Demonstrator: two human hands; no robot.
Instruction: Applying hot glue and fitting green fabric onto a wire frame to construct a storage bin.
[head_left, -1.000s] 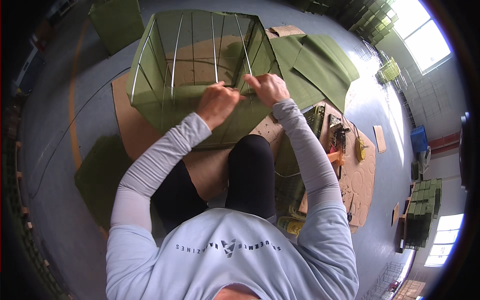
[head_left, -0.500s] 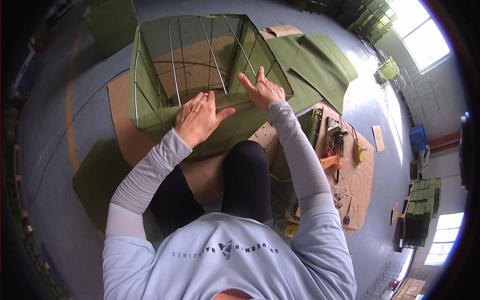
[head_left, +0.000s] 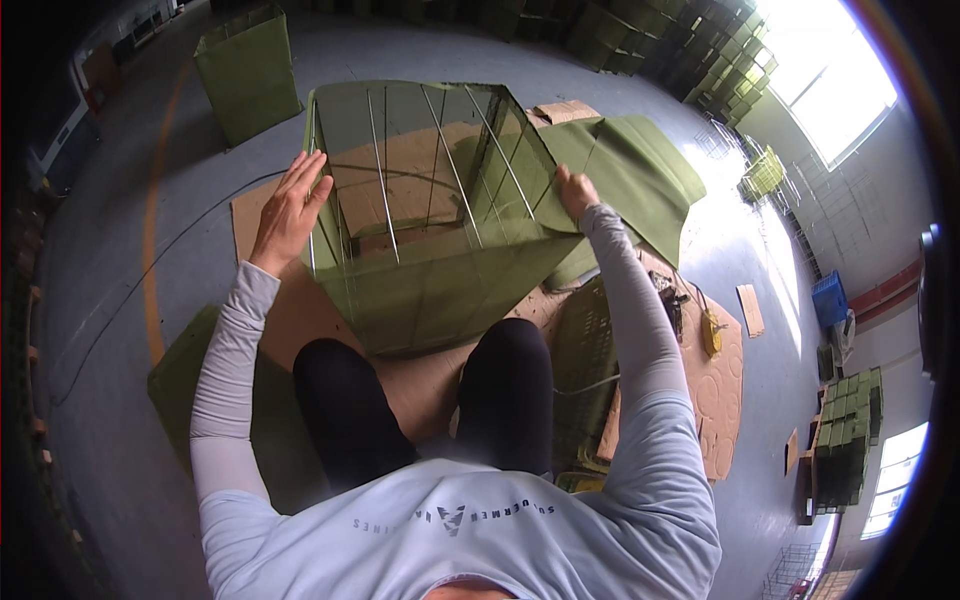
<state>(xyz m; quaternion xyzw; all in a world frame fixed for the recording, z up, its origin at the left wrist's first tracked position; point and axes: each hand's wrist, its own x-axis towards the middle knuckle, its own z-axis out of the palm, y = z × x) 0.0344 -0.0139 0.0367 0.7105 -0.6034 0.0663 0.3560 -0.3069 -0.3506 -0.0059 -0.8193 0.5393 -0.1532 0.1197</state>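
In front of my knees stands a large green fabric box (head_left: 430,305) with a wire frame. Several thin metal rods (head_left: 449,165) cross its open side, and brown cardboard shows between them. My left hand (head_left: 288,215) lies flat along the box's left side, fingers stretched out and together. At the right rim, my right hand (head_left: 577,190) is closed, its fingers curled at the fabric edge. Its fingertips are partly hidden.
Brown cardboard (head_left: 410,385) lies under the box. Flat green fabric sheets (head_left: 640,180) spread at the right, near a yellow tool (head_left: 711,332) and a green plastic crate (head_left: 585,345). Another green box (head_left: 248,80) stands at the far left. A dark cable (head_left: 190,235) crosses the floor.
My hands have moved apart from the near rim to the box's left and right sides. My right hand has gone from spread fingers to closed. The box appears lower in the view.
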